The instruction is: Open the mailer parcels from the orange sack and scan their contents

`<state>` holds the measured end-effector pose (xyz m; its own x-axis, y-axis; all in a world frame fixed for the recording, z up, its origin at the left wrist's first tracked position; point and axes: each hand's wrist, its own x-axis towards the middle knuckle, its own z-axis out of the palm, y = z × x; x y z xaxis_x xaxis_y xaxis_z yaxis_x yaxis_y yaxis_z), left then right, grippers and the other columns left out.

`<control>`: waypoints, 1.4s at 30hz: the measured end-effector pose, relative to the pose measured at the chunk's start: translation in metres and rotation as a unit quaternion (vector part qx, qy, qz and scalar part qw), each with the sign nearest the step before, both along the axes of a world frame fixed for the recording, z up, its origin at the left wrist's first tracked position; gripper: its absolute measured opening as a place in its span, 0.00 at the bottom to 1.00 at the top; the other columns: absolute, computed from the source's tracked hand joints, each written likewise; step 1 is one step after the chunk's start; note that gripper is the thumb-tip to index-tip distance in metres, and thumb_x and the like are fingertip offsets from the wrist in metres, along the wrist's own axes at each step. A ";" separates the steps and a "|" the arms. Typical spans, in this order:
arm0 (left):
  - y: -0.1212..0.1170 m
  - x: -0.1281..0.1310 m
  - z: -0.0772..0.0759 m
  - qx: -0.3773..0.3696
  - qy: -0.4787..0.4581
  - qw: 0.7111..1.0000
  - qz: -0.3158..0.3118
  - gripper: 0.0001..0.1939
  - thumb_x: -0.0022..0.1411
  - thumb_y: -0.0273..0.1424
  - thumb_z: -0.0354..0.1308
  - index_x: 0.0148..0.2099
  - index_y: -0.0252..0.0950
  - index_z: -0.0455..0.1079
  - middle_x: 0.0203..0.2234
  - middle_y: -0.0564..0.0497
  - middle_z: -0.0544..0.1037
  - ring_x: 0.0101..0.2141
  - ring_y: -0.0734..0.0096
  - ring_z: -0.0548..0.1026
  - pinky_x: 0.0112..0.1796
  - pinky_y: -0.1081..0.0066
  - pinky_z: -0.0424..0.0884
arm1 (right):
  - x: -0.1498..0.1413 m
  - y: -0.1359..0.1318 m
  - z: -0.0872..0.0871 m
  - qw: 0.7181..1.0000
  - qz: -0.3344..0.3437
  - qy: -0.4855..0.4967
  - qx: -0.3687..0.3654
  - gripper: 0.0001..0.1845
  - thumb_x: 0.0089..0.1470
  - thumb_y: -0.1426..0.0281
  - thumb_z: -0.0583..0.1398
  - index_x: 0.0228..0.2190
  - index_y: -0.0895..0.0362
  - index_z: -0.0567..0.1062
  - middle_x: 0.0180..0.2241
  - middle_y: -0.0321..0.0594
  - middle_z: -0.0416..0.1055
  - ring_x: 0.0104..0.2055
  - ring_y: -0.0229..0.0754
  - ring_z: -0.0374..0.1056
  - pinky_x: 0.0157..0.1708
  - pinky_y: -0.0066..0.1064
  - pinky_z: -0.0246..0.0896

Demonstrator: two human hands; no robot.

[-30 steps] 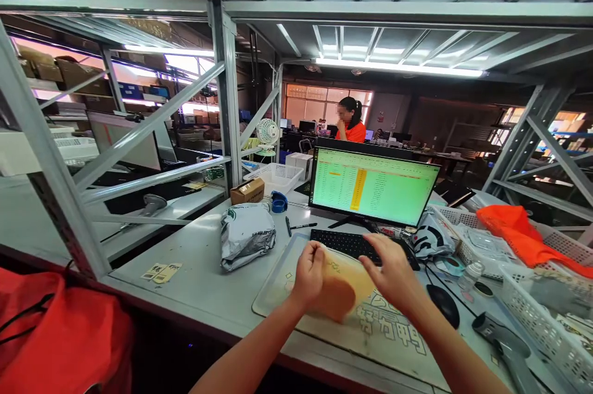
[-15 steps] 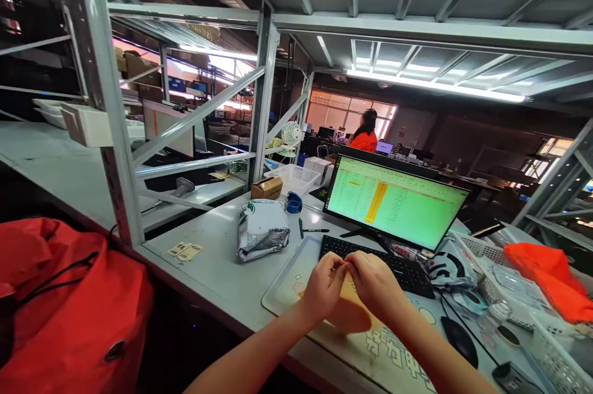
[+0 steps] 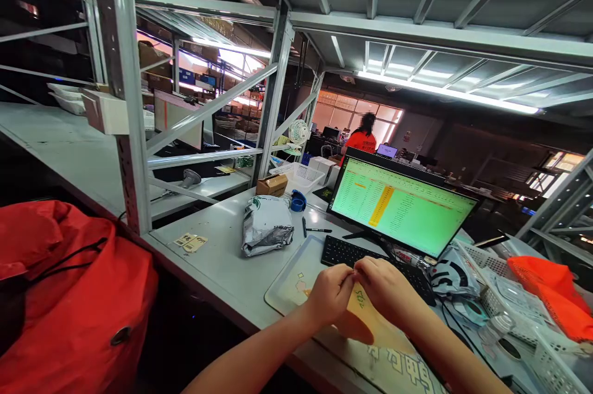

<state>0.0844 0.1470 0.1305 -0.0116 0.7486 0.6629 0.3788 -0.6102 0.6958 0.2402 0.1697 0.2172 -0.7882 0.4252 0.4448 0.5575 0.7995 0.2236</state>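
My left hand (image 3: 332,294) and my right hand (image 3: 380,286) meet above the desk mat (image 3: 290,286), in front of the black keyboard (image 3: 340,250). The fingertips of both are pinched together at one spot. Whatever lies between them is too small or too hidden to name. Below the hands shows a rounded orange-tan shape (image 3: 354,327). I cannot tell whether it hangs from my fingers or lies on the mat.
A monitor (image 3: 403,202) with a green spreadsheet stands behind the keyboard. A white-and-silver plastic parcel (image 3: 266,226), a blue tape roll (image 3: 298,201) and pens lie to its left. White baskets (image 3: 523,307) crowd the right. A red bag (image 3: 69,295) hangs at left, beside a metal rack post (image 3: 123,73).
The view has shifted slightly, so the desk things sit a little further right. My hands stay pinched together, and green marks now show on the surface below them.
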 end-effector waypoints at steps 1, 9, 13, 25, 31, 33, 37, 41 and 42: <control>0.000 0.000 0.000 0.002 0.002 1.000 0.006 0.18 0.73 0.38 0.45 0.31 0.39 0.65 0.26 0.51 0.73 0.28 0.69 0.71 0.31 0.68 0.61 | 0.001 0.000 -0.001 1.000 0.000 0.006 -0.013 0.08 0.63 0.77 0.56 0.33 0.56 0.72 0.30 0.37 0.73 0.32 0.44 0.69 0.34 0.35 0.57; -0.003 0.003 0.005 0.060 0.090 0.993 0.038 0.18 0.74 0.35 0.43 0.30 0.39 0.64 0.25 0.51 0.73 0.27 0.68 0.70 0.31 0.67 0.59 | 0.009 -0.002 0.003 0.998 -0.038 -0.040 -0.039 0.13 0.66 0.74 0.54 0.28 0.55 0.69 0.27 0.36 0.73 0.28 0.43 0.66 0.33 0.37 0.51; -0.004 0.006 0.003 0.084 0.117 0.989 0.036 0.17 0.73 0.33 0.44 0.30 0.39 0.62 0.24 0.51 0.73 0.27 0.68 0.70 0.30 0.67 0.58 | 0.012 -0.010 0.008 0.996 -0.042 -0.080 -0.025 0.14 0.63 0.77 0.53 0.25 0.55 0.66 0.24 0.35 0.70 0.25 0.40 0.63 0.31 0.37 0.47; -0.013 0.016 0.004 0.110 0.129 0.986 0.005 0.17 0.73 0.31 0.44 0.28 0.40 0.60 0.22 0.51 0.71 0.26 0.69 0.68 0.29 0.65 0.57 | 0.035 -0.017 -0.005 0.991 0.007 0.058 -0.118 0.12 0.68 0.68 0.53 0.32 0.54 0.71 0.29 0.36 0.74 0.32 0.42 0.67 0.35 0.34 0.56; -0.012 0.013 0.002 0.140 0.161 0.977 0.006 0.17 0.72 0.30 0.44 0.28 0.41 0.61 0.22 0.51 0.70 0.26 0.68 0.68 0.30 0.64 0.59 | 0.033 -0.020 -0.008 0.992 0.011 0.054 -0.115 0.15 0.69 0.68 0.50 0.31 0.54 0.71 0.28 0.37 0.74 0.30 0.42 0.65 0.37 0.37 0.58; -0.011 0.012 -0.001 0.147 0.164 0.976 0.002 0.17 0.72 0.30 0.44 0.28 0.41 0.61 0.22 0.51 0.70 0.26 0.68 0.68 0.29 0.64 0.58 | 0.032 -0.023 -0.003 0.991 0.006 0.023 -0.128 0.15 0.69 0.69 0.50 0.30 0.54 0.70 0.27 0.37 0.74 0.29 0.41 0.65 0.38 0.37 0.58; -0.013 0.013 -0.007 0.144 0.164 0.976 0.000 0.17 0.73 0.30 0.43 0.28 0.40 0.61 0.22 0.51 0.70 0.26 0.68 0.67 0.29 0.65 0.58 | 0.032 -0.025 0.001 0.990 -0.001 -0.015 -0.141 0.13 0.67 0.70 0.52 0.29 0.55 0.69 0.27 0.36 0.73 0.28 0.41 0.63 0.39 0.38 0.58; -0.015 0.013 -0.009 0.113 0.128 0.985 -0.009 0.18 0.73 0.31 0.43 0.28 0.40 0.62 0.22 0.51 0.69 0.26 0.68 0.67 0.30 0.65 0.59 | 0.035 -0.023 -0.013 0.989 -0.005 0.018 -0.144 0.14 0.69 0.68 0.51 0.30 0.55 0.69 0.27 0.37 0.71 0.30 0.42 0.62 0.39 0.39 0.57; -0.015 0.012 -0.008 0.101 0.111 0.989 -0.008 0.18 0.73 0.32 0.43 0.29 0.40 0.63 0.22 0.51 0.70 0.26 0.69 0.67 0.30 0.65 0.60 | 0.035 -0.023 -0.016 0.988 0.000 0.044 -0.148 0.14 0.69 0.67 0.51 0.31 0.55 0.69 0.28 0.37 0.71 0.31 0.42 0.62 0.40 0.39 0.57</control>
